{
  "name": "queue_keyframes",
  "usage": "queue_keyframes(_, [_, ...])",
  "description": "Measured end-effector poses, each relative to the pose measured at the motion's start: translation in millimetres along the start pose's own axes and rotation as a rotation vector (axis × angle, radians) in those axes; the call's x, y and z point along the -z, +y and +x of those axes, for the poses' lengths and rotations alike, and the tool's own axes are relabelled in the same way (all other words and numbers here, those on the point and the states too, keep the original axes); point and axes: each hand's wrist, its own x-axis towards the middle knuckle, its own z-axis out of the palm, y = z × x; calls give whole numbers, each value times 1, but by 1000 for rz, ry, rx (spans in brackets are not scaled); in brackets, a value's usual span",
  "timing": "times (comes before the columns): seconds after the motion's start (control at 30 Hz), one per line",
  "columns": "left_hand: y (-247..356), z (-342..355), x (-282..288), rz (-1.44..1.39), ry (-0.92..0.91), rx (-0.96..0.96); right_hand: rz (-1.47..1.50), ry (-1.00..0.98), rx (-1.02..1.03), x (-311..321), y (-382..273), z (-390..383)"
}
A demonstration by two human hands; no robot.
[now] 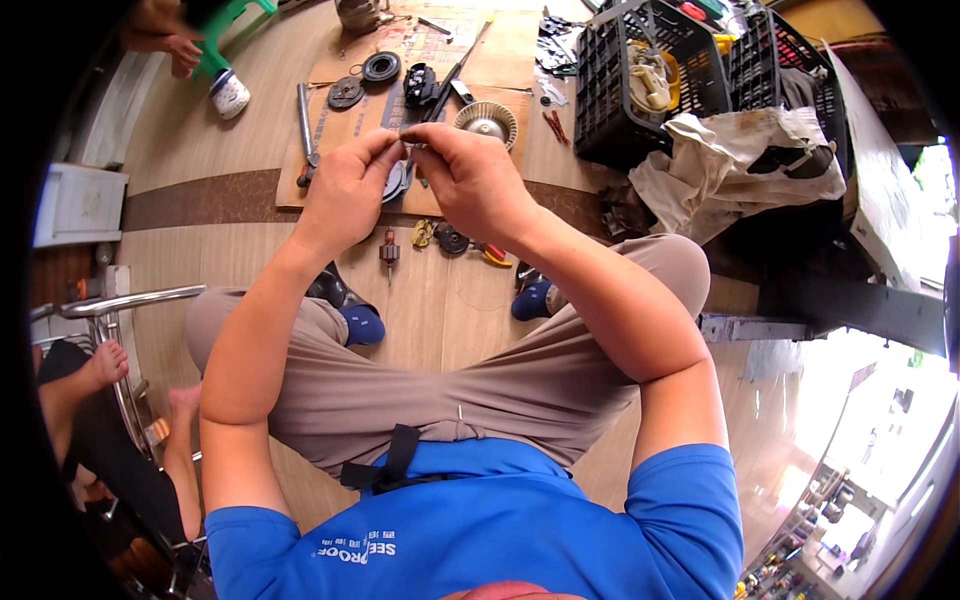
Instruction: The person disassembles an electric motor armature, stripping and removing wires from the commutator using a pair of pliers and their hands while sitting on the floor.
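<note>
Here, a hammer [306, 130] is lying on cardboard [340, 122]; your left hand [350, 190] is pressing its fingers together; a round grey part [393, 184] is showing below, between your hands; your right hand [475, 180] is pressing its fingers together too, anything pinched being too small to tell; rightward, a finned wheel [487, 121] is resting.

Over in the upper left there's a green plastic stool [213, 52], a white tub [229, 94] just beside it. Two black lattice crates stand together at the upper right, the left crate [605, 112] holding crumpled fabric [652, 82], with a rumpled off-white cloth [695, 165] spread below them. Toward the left edge I see a white cabinet [80, 208] and, lower, shiny metal tubing [155, 298]. Small goods [825, 520], hard to make out, crowd the lower right.
</note>
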Motion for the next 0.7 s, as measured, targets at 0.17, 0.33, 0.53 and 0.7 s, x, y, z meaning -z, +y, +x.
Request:
queue_keyframes(0.17, [2,0,6,208,69,-30,210,33,-212,-11,1,-8])
queue_keyframes(0.33, [-2,1,18,156,100,-88,53,72,-862,-8,48,10])
queue_keyframes(0.53, [1,12,3,139,2,-83,82,90,-180,0,17,-14])
queue_keyframes(0.7, [-41,18,11,136,68,-152,152,234,-82,-20,20,3])
